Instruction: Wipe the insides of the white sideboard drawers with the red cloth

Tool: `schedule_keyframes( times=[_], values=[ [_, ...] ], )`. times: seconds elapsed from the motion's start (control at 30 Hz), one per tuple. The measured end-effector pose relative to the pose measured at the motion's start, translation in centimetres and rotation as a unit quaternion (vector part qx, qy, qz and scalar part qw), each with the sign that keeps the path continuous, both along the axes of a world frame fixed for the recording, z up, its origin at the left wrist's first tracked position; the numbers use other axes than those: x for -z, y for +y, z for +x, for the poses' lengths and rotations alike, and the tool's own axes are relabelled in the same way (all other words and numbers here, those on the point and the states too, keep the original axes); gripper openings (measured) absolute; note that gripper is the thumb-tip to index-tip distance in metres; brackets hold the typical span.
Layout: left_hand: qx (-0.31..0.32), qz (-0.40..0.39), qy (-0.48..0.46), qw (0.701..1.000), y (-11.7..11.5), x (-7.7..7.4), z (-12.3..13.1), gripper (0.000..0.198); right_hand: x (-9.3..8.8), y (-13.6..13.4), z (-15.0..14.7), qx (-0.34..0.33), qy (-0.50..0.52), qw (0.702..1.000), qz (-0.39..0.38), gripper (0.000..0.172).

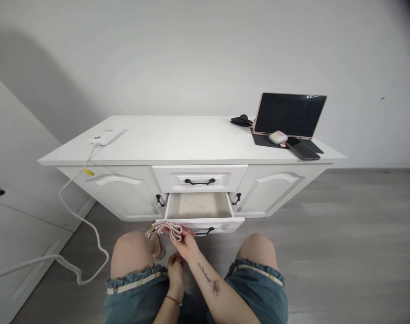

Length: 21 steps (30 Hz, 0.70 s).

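Observation:
I kneel in front of a white cabinet (191,139). Its lower middle drawer (198,207) is pulled out and looks empty inside. My right hand (186,243) is closed on a folded pink and white cloth (169,228) held at the drawer's front edge. My left hand (175,270) rests lower, between my knees, with its fingers curled; whether anything is in them I cannot make out. The upper drawer (200,177) with a black handle is closed.
On the cabinet top at the right stand a tablet (289,114) on a dark mat, a phone (302,149), a small earbud case (278,137) and a black hair clip (241,120). A white power strip (105,136) lies at the left, its cable (79,216) trailing down to the floor.

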<state>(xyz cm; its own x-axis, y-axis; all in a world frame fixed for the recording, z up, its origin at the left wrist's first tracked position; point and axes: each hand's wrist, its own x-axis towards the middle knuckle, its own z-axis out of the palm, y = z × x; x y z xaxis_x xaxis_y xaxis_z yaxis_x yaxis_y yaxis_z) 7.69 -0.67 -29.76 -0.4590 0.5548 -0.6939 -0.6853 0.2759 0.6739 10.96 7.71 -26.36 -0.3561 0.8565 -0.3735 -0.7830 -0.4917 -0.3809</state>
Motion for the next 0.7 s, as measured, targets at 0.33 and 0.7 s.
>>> schedule_keyframes(
  times=[0.33,0.7],
  values=[
    [0.114,0.01,-0.175,0.978,6.7,-1.6,3.3,0.031,-3.5,-0.9,11.3,0.072,0.076,0.982,-0.159,0.023],
    [0.112,0.009,-0.152,0.982,8.7,-1.9,4.2,0.028,-4.8,-2.0,23.9,0.178,0.004,0.98,-0.086,0.031]
  ],
)
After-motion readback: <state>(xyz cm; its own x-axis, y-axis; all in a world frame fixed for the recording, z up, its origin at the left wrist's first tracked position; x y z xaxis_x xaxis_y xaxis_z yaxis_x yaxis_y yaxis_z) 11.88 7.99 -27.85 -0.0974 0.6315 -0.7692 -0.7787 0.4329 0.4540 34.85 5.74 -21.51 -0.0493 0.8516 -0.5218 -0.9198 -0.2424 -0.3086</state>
